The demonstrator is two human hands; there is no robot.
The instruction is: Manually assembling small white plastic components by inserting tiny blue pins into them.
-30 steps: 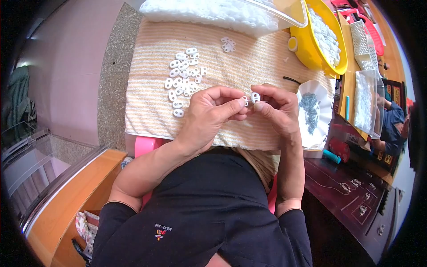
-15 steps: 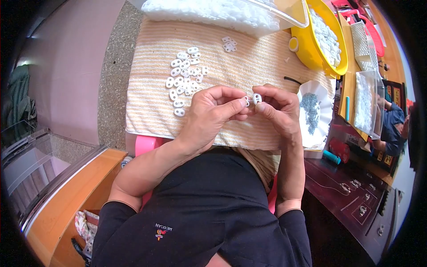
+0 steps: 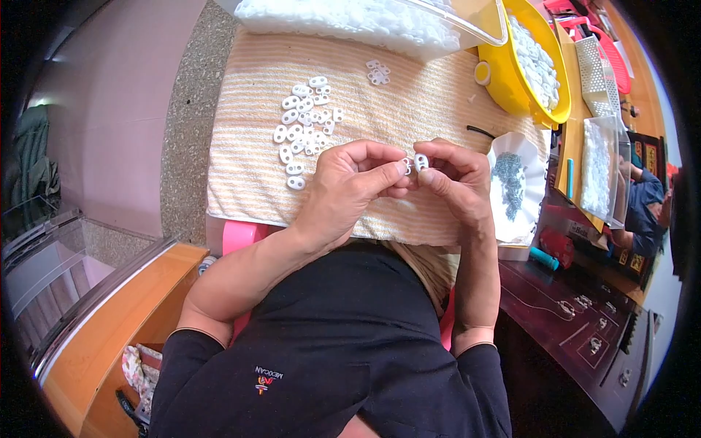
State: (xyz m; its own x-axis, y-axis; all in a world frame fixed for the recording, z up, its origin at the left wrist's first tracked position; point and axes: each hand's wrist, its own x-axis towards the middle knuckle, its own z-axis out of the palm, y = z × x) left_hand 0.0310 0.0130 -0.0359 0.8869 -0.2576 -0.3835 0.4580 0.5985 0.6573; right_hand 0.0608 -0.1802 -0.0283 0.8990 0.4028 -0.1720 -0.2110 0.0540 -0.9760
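Note:
Over the striped towel, my left hand [image 3: 343, 182] pinches a small white plastic piece [image 3: 407, 168] with holes between thumb and fingers. My right hand [image 3: 466, 181] grips a white oval two-hole plastic piece [image 3: 420, 163] in its fingertips, right beside the small one. Whether the two pieces touch, I cannot tell. Several more white oval pieces [image 3: 290, 116], mixed with smaller ones, lie loose on the towel to the left. Farther off sits a small cluster of white holed pieces [image 3: 377, 73]. A pleated white tray [image 3: 537, 171] holding small dark bits stands by my right hand.
A clear bin [image 3: 482, 33] of white pieces stands at the far edge. Beside it is a yellow tub [image 3: 504, 80] full of white parts. A black strip [image 3: 480, 131] lies on the striped towel [image 3: 248, 146]. Another person [image 3: 645, 208] sits at the right beyond a clear box [image 3: 619, 171].
The oval piece in my right hand has turned slightly and come a little closer to the small piece. Both hands keep nearly the same place.

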